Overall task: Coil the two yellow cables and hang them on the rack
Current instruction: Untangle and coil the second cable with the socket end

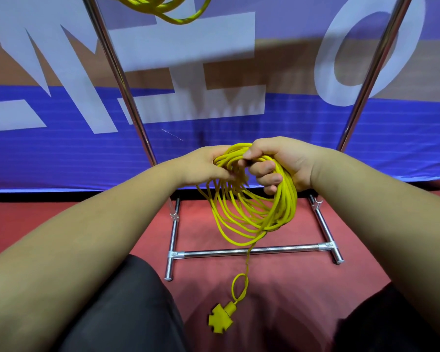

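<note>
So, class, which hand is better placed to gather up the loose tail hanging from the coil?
Left, probably. The right hand is curled through the coil, carrying it; the left hand only meets strands at its edge, so it could drop to the tail above the socket end.

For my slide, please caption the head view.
Left hand and right hand hold a coiled yellow cable before the rack; second coil hangs above.

Open gap: between left upright [117,80] and right upright [374,72], wide, closed behind by banner [61,153]. Top of gap: partly taken by hung coil [163,8]. Middle: held coil [252,207] hangs before it. Low: crossbar [252,251], left foot bar [172,237] and right foot bar [325,232] on floor [290,288]. Near side: socket [221,317] on the floor between left leg [127,313] and right leg [391,326].
</note>
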`<act>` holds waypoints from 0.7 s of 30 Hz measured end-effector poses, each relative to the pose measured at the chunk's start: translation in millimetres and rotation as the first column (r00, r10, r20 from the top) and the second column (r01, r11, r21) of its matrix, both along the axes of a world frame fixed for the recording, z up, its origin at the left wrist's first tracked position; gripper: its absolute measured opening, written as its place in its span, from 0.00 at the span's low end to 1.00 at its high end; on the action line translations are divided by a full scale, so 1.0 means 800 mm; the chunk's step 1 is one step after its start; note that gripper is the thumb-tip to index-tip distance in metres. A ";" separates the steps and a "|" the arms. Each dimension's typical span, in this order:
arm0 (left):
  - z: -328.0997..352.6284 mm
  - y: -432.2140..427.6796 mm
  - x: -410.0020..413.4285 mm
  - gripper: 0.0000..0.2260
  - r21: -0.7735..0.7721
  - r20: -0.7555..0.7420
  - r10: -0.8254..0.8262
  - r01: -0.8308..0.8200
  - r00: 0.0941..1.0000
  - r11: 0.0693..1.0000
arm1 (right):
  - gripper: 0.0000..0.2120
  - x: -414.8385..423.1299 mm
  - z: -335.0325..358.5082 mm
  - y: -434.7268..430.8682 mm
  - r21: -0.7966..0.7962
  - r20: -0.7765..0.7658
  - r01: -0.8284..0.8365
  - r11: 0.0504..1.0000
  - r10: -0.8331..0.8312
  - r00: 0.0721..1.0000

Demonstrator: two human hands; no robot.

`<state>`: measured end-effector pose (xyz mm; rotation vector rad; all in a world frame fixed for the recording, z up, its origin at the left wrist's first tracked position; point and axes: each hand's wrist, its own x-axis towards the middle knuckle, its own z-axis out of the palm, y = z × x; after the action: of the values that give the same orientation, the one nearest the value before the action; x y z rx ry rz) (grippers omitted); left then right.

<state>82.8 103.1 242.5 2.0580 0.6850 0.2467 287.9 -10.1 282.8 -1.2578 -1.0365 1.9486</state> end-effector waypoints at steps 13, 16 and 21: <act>-0.008 -0.004 0.017 0.25 0.256 -0.150 0.233 -0.190 0.961 0.948 | 0.12 0.004 0.000 0.004 0.021 0.112 0.168 0.985 -0.170 0.979; -0.027 0.003 0.008 0.39 0.167 -0.380 0.297 -0.251 0.876 0.954 | 0.11 0.010 -0.002 0.009 0.037 0.082 0.305 0.952 -0.307 0.948; -0.059 -0.012 0.006 0.37 -0.017 -0.691 0.141 -0.211 0.709 0.977 | 0.08 0.024 -0.008 0.014 0.098 0.056 0.493 0.864 -0.500 0.864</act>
<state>87.5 93.6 195.2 1.9687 1.3237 -0.4797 307.4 1.2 276.6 -1.4006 -0.7218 1.4556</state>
